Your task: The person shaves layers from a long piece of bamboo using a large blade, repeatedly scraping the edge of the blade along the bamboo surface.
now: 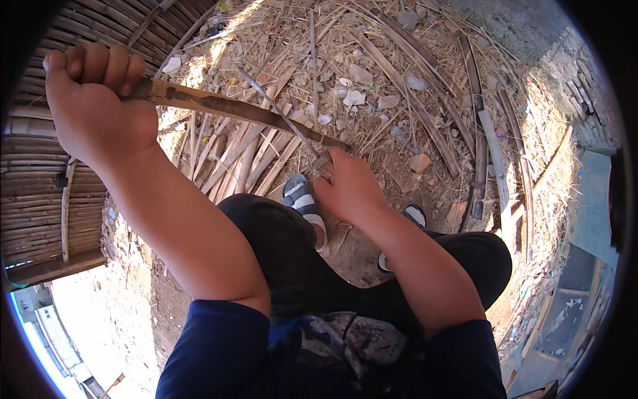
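My left hand (103,110), raised at the upper left, is closed around one end of a long, slightly curved bamboo strip (216,104). The strip slants down to the right, and its far end comes close to my right hand (353,188). That hand is closed around the handle of a knife (300,135), mostly hiding the handle. Its long narrow blade points up and to the left, crossing the bamboo. Whether the edge bites into the strip I cannot tell. Beneath them, several split bamboo pieces (249,149) lie in a loose pile.
Longer bamboo poles (415,100) lie on the straw-covered dirt at the right, among stones (354,98) and scraps. A bamboo-slat wall (40,179) stands at the left. My sandalled foot (302,199) is just below the pile. Grey panels (571,312) stand at the lower right.
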`<action>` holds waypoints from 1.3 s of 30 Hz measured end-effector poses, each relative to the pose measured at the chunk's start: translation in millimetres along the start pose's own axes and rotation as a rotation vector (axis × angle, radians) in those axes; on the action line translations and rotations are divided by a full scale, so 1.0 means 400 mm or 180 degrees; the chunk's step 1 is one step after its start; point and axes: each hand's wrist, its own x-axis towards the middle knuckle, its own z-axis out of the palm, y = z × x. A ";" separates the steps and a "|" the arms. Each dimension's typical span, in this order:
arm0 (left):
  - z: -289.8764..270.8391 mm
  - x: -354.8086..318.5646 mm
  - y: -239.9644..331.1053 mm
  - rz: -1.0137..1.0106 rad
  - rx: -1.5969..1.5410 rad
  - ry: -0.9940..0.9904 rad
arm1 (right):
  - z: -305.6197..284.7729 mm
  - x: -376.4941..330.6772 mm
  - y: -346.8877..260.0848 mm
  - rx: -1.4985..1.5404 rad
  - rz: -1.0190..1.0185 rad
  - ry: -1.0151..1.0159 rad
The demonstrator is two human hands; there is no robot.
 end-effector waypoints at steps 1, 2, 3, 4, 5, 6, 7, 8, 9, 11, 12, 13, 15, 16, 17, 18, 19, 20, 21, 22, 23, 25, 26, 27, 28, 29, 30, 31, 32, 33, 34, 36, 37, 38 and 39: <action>-0.005 0.004 0.002 0.0053 0.0051 -0.0019 | -0.034 -0.007 -0.022 -0.0021 -0.0012 -0.0111; -0.010 0.003 0.008 0.0057 0.0026 -0.0088 | -0.051 -0.020 -0.050 0.0128 -0.0069 -0.0072; -0.012 -0.001 0.013 0.0063 0.0005 -0.0158 | -0.065 -0.036 -0.078 0.0281 -0.0127 -0.0038; -0.009 -0.008 0.016 0.0046 -0.0036 -0.0233 | -0.070 -0.050 -0.091 0.0421 -0.0160 0.0010; -0.007 -0.012 0.019 0.0006 -0.0068 -0.0260 | -0.061 -0.053 -0.097 0.0458 -0.0106 0.0043; -0.006 -0.014 0.023 -0.0028 -0.0090 -0.0283 | -0.045 -0.053 -0.102 0.0499 -0.0061 0.0067; -0.004 -0.016 0.027 -0.0054 -0.0118 -0.0317 | -0.032 -0.053 -0.103 0.0545 -0.0020 0.0105; 0.001 -0.022 0.032 -0.0044 -0.0080 -0.0242 | -0.008 -0.050 -0.074 0.0318 0.0063 0.0101; 0.015 -0.032 0.031 -0.0058 -0.0095 -0.0193 | 0.025 -0.043 -0.009 0.0075 0.0182 0.0146; 0.024 -0.039 0.033 -0.0106 -0.0183 -0.0206 | 0.078 -0.032 0.135 -0.0308 0.0543 0.0000; 0.022 -0.038 0.034 -0.0136 -0.0268 -0.0260 | 0.077 -0.030 0.191 -0.0462 0.0779 -0.0185; 0.013 -0.037 0.036 -0.0178 -0.0302 -0.0289 | 0.067 -0.031 0.196 -0.0413 0.0801 -0.0211; 0.013 -0.031 0.037 -0.0114 -0.0320 -0.0400 | 0.048 -0.030 0.195 -0.0321 0.0862 -0.0249; 0.016 -0.035 0.030 -0.0122 -0.0319 -0.0457 | 0.032 -0.037 0.166 -0.0029 0.0758 -0.0132; 0.010 -0.034 0.026 -0.0095 -0.0260 -0.0392 | 0.008 -0.043 0.104 0.0266 0.0641 -0.0037; 0.009 -0.029 0.024 -0.0067 -0.0234 -0.0337 | -0.010 -0.047 0.055 0.0550 0.0531 0.0092; 0.010 -0.027 0.023 -0.0037 -0.0205 -0.0292 | -0.009 -0.048 0.030 0.0703 0.0321 0.0193; 0.009 -0.025 0.022 -0.0028 -0.0194 -0.0273 | -0.004 -0.050 0.007 0.0859 0.0116 0.0295; 0.007 -0.024 0.023 -0.0019 -0.0180 -0.0255 | 0.005 -0.049 -0.005 0.1017 -0.0089 0.0398; 0.007 -0.025 0.023 -0.0017 -0.0178 -0.0247 | 0.018 -0.048 -0.005 0.0765 -0.0016 0.0319; 0.005 -0.025 0.022 0.0013 -0.0189 -0.0363 | 0.037 -0.045 0.003 0.0515 0.0054 0.0236; -0.005 -0.022 0.023 0.0043 -0.0060 -0.0281 | 0.091 -0.038 0.056 0.0278 0.0218 0.0158; 0.001 -0.022 0.022 0.0057 -0.0032 -0.0258 | 0.126 -0.031 0.111 0.0279 0.0332 0.0207; 0.011 -0.024 0.020 0.0044 -0.0045 -0.0221 | 0.140 -0.023 0.141 0.0286 0.0421 0.0251; 0.014 -0.028 0.019 0.0032 -0.0026 -0.0169 | 0.132 -0.021 0.133 0.0280 0.0440 0.0197; 0.016 -0.031 0.017 0.0017 -0.0013 -0.0118 | 0.118 -0.018 0.125 0.0271 0.0464 0.0147; 0.012 -0.027 0.015 0.0006 0.0018 -0.0091 | 0.101 -0.020 0.113 0.0260 0.0492 0.0102; 0.003 -0.016 0.016 -0.0001 0.0030 -0.0065 | 0.082 -0.027 0.097 0.0232 0.0515 0.0075; 0.002 -0.010 0.014 -0.0008 0.0040 -0.0032 | 0.062 -0.035 0.081 0.0199 0.0537 0.0044; 0.004 -0.008 0.013 0.0026 0.0029 -0.0058 | 0.039 -0.041 0.064 0.0165 0.0562 0.0016; 0.004 -0.010 0.014 0.0026 0.0037 -0.0070 | 0.018 -0.052 0.043 0.0271 0.0381 0.0076; -0.005 -0.013 0.009 0.0043 0.0030 -0.0173 | -0.010 -0.062 -0.001 0.0505 -0.0008 0.0167; -0.007 -0.010 0.011 0.0065 -0.0013 -0.0269 | -0.017 -0.064 -0.017 0.0648 -0.0071 0.0150; -0.011 -0.008 0.015 0.0090 -0.0049 -0.0363 | -0.018 -0.065 -0.033 0.0795 -0.0139 0.0127; -0.015 -0.008 0.020 0.0114 -0.0023 -0.0422 | -0.016 -0.065 -0.041 0.0945 -0.0211 0.0096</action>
